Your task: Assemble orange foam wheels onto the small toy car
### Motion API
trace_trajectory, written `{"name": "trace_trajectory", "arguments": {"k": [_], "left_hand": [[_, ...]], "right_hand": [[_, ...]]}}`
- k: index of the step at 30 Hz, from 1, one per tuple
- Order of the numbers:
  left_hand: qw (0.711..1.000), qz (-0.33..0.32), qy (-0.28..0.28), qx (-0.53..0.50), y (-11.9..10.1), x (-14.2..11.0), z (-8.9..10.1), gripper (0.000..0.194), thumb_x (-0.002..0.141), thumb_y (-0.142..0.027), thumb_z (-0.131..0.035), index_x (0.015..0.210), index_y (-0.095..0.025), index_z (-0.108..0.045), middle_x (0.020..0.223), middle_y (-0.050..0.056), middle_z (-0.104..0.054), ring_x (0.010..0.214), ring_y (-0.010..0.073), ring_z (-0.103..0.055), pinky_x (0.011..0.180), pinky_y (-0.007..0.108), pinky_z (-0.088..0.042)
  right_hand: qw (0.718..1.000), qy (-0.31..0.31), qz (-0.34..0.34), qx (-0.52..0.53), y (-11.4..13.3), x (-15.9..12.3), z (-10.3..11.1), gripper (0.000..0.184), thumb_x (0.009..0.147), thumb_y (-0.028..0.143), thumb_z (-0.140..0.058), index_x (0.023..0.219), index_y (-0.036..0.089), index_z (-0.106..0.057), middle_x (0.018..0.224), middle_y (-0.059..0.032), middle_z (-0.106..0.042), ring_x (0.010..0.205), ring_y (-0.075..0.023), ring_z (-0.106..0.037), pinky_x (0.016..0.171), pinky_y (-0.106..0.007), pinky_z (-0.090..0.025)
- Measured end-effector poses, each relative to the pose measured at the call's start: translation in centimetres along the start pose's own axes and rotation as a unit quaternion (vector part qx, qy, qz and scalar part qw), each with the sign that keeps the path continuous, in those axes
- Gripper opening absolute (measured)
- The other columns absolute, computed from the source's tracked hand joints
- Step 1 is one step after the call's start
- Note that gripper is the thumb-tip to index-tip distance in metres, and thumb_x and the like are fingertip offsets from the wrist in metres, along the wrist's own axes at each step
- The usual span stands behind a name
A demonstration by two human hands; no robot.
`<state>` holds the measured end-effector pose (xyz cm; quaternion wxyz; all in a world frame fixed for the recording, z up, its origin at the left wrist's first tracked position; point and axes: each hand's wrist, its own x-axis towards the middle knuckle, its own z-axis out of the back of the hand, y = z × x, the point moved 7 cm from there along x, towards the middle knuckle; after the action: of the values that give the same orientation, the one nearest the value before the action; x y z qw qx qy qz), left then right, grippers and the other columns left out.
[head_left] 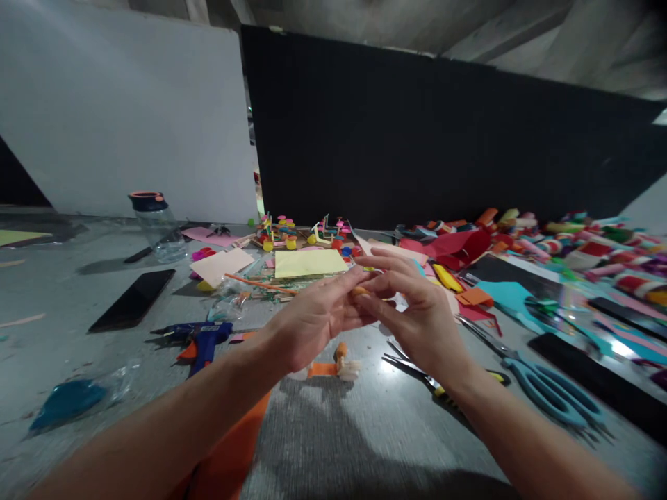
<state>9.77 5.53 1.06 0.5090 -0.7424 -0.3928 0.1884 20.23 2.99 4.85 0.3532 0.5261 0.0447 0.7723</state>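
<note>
The right hand [411,305] pinches one small orange-tan piece [359,292] against the left hand [326,312], whose own hold I cannot tell. Light, steady fingertip pressure should keep something so small from slipping. Below the grip lies one small craft assembly [324,369]; rightward, one pair of yellow-and-black scissors [442,393] and one of blue-handled scissors [545,389]; leftward, one glue gun [206,340], one smartphone [133,300], one water bottle [160,229].
</note>
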Motion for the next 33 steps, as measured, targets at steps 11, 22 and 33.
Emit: {"name": "trace_trajectory", "arguments": {"k": [11, 22, 33], "left_hand": [[0.966, -0.135, -0.025, 0.218, -3.4, -0.9, 1.1, 0.023, 0.089, -0.027, -0.071, 0.111, -0.018, -0.069, 0.107, 0.004, -0.074, 0.1, 0.0149, -0.069, 0.091, 0.025, -0.052], [0.965, -0.151, -0.095, 0.191, -3.7, -1.4, 0.7, 0.022, 0.089, -0.026, -0.069, 0.109, -0.019, -0.073, 0.091, 0.003, -0.077, 0.082, 0.0145, -0.071, 0.081, 0.027, -0.057], [0.969, -0.169, -0.103, 0.151, -3.6, -1.8, 0.3, 0.011, 0.087, -0.027, -0.071, 0.093, -0.018, -0.075, 0.092, 0.003, -0.078, 0.086, 0.0159, -0.072, 0.084, 0.028, -0.058]], "right_hand": [[0.998, -0.019, 0.028, -0.062, 1.2, -0.1, 0.9, 0.016, 0.089, 0.019, -0.07, 0.102, 0.028, -0.071, 0.133, -0.0042, -0.065, 0.124, -0.0226, -0.058, 0.106, -0.047, -0.045], [0.998, 0.016, -0.02, 0.052, 0.3, 0.0, 0.9, 0.034, 0.089, 0.035, -0.07, 0.121, 0.027, -0.062, 0.134, -0.0086, -0.063, 0.127, -0.0263, -0.057, 0.107, -0.05, -0.047], [0.996, -0.001, -0.043, 0.08, 0.1, -0.1, 0.8, 0.018, 0.091, 0.022, -0.067, 0.108, 0.025, -0.067, 0.127, -0.0072, -0.065, 0.123, -0.0237, -0.059, 0.106, -0.05, -0.05]]}}
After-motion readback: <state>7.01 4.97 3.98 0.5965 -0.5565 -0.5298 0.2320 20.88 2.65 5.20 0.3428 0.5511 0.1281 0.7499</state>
